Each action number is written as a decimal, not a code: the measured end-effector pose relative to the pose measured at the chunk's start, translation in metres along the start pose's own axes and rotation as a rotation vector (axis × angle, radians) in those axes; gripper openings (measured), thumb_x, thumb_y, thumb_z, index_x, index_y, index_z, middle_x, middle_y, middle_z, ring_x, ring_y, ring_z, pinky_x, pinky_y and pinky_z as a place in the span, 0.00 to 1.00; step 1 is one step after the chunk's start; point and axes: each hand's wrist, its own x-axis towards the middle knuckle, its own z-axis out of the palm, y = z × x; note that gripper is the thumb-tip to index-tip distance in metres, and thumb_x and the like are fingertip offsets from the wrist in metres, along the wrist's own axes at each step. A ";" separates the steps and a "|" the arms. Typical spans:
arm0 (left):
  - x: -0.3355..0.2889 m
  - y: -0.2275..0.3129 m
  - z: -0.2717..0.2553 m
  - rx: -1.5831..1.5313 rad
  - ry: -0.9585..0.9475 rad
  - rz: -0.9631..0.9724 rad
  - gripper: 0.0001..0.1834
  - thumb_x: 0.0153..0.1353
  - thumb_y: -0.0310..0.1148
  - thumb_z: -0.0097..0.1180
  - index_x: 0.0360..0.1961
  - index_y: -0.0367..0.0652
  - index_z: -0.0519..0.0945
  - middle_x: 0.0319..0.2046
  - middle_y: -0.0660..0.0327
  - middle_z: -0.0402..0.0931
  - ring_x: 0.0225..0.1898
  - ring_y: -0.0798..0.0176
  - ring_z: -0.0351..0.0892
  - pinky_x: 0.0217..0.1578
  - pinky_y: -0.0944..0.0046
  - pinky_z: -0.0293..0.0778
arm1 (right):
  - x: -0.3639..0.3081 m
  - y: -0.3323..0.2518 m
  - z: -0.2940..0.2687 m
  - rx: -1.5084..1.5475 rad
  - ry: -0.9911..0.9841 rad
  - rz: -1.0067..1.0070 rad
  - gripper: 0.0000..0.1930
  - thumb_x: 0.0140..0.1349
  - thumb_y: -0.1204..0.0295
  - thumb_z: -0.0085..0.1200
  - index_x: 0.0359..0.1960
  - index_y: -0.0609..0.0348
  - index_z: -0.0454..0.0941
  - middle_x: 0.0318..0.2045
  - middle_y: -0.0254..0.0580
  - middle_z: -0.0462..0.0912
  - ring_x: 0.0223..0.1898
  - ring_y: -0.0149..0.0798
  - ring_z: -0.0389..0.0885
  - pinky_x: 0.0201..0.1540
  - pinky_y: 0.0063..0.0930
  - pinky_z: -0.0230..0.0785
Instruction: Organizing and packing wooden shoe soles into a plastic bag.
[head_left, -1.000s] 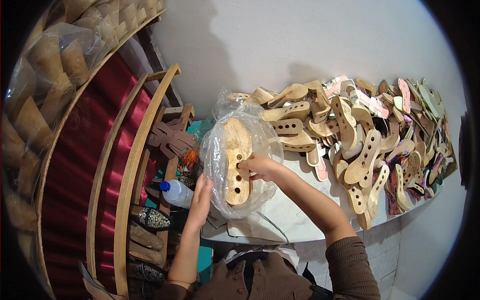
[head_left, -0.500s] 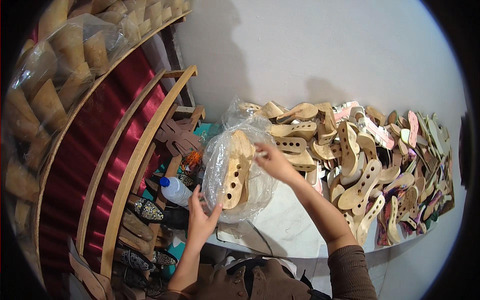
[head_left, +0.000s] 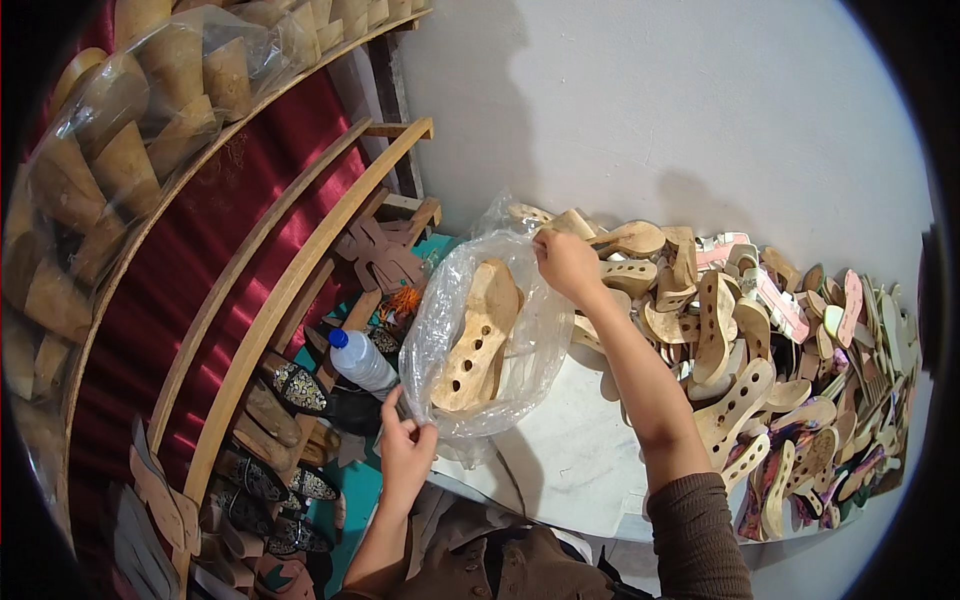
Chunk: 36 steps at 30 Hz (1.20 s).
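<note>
A clear plastic bag (head_left: 545, 330) lies spread on the table in front of me, its mouth facing up. Inside it rest pale wooden sandal soles (head_left: 478, 335), the top one with a row of dark holes. My left hand (head_left: 405, 455) pinches the bag's near left edge. At the far right edge, my right hand (head_left: 568, 265) has its fingers closed on the plastic, though the fingertips are partly hidden. Right of the bag, a heap of similar wooden soles (head_left: 712, 330) begins close to my right forearm.
A water bottle (head_left: 362, 362) with a blue cap stands left of the bag. Farther left are wooden rack rails (head_left: 300, 275), patterned shoes (head_left: 298, 388) and a shelf of wooden shoe lasts (head_left: 125, 165). White sandals with pink parts (head_left: 778, 302) lie in the heap by the wall.
My right hand has moved from beside the soles to the bag's far right edge and closed there. The bag's mouth is spread wider. The whole view has shifted slightly.
</note>
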 end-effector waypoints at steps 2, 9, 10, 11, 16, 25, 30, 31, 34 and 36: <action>-0.003 0.023 0.003 -0.076 0.007 -0.026 0.32 0.52 0.19 0.45 0.60 0.39 0.50 0.26 0.56 0.77 0.21 0.74 0.71 0.19 0.75 0.66 | 0.005 0.007 -0.004 -0.029 0.073 -0.093 0.08 0.53 0.70 0.49 0.32 0.57 0.79 0.29 0.48 0.80 0.32 0.50 0.78 0.36 0.39 0.69; 0.006 0.054 -0.004 -0.282 0.037 0.060 0.30 0.55 0.18 0.42 0.60 0.42 0.51 0.23 0.60 0.72 0.17 0.76 0.66 0.18 0.75 0.68 | 0.023 0.000 -0.030 0.123 0.019 -0.001 0.10 0.54 0.71 0.49 0.35 0.59 0.79 0.26 0.47 0.80 0.29 0.44 0.79 0.34 0.34 0.70; 0.007 0.058 -0.006 -0.280 0.037 0.063 0.30 0.55 0.18 0.42 0.60 0.42 0.51 0.23 0.60 0.72 0.17 0.76 0.66 0.18 0.75 0.68 | 0.028 0.000 -0.035 0.246 0.006 0.031 0.10 0.55 0.71 0.49 0.35 0.61 0.78 0.25 0.45 0.80 0.27 0.40 0.79 0.32 0.31 0.70; 0.009 0.063 -0.007 -0.301 0.051 0.053 0.30 0.55 0.19 0.42 0.60 0.42 0.51 0.22 0.60 0.71 0.17 0.76 0.66 0.18 0.75 0.68 | 0.031 -0.001 -0.038 0.368 -0.007 0.065 0.10 0.55 0.71 0.50 0.35 0.62 0.78 0.24 0.44 0.79 0.26 0.36 0.78 0.30 0.28 0.70; 0.017 0.070 -0.014 -0.302 0.075 0.060 0.28 0.56 0.20 0.43 0.59 0.42 0.53 0.20 0.63 0.69 0.17 0.76 0.65 0.17 0.75 0.68 | 0.032 -0.002 -0.051 0.570 -0.105 0.151 0.11 0.57 0.71 0.50 0.36 0.66 0.77 0.26 0.40 0.78 0.26 0.30 0.75 0.28 0.25 0.70; 0.036 0.066 -0.020 -0.281 0.068 0.093 0.27 0.56 0.24 0.42 0.59 0.41 0.56 0.19 0.65 0.68 0.15 0.76 0.63 0.15 0.74 0.67 | 0.003 0.026 -0.018 1.428 -0.165 0.076 0.23 0.61 0.61 0.45 0.55 0.59 0.64 0.49 0.43 0.71 0.50 0.34 0.69 0.52 0.26 0.62; 0.059 0.026 -0.043 -0.391 -0.145 0.261 0.26 0.61 0.35 0.42 0.59 0.41 0.56 0.19 0.66 0.68 0.14 0.75 0.64 0.15 0.75 0.67 | -0.053 0.065 0.080 1.657 0.202 0.423 0.29 0.64 0.53 0.36 0.60 0.58 0.57 0.57 0.41 0.64 0.60 0.38 0.57 0.63 0.33 0.46; 0.072 0.010 -0.048 -0.539 -0.188 0.324 0.26 0.62 0.40 0.41 0.59 0.42 0.56 0.20 0.66 0.69 0.15 0.75 0.63 0.15 0.76 0.66 | -0.065 0.073 0.103 1.676 0.174 0.445 0.29 0.64 0.52 0.35 0.60 0.58 0.57 0.59 0.41 0.62 0.61 0.38 0.57 0.63 0.32 0.45; 0.118 -0.015 -0.015 -0.684 0.075 0.073 0.28 0.62 0.44 0.43 0.59 0.42 0.58 0.41 0.57 0.71 0.40 0.64 0.73 0.41 0.68 0.71 | -0.103 0.077 0.147 1.638 0.154 0.405 0.32 0.64 0.47 0.32 0.63 0.54 0.51 0.63 0.39 0.55 0.64 0.39 0.50 0.64 0.37 0.39; 0.133 -0.077 -0.044 -0.556 -0.282 0.090 0.32 0.60 0.42 0.47 0.63 0.43 0.54 0.55 0.54 0.62 0.55 0.61 0.63 0.52 0.65 0.64 | -0.118 0.010 0.136 1.510 0.071 0.578 0.35 0.62 0.43 0.29 0.66 0.47 0.41 0.66 0.38 0.45 0.67 0.39 0.40 0.65 0.45 0.31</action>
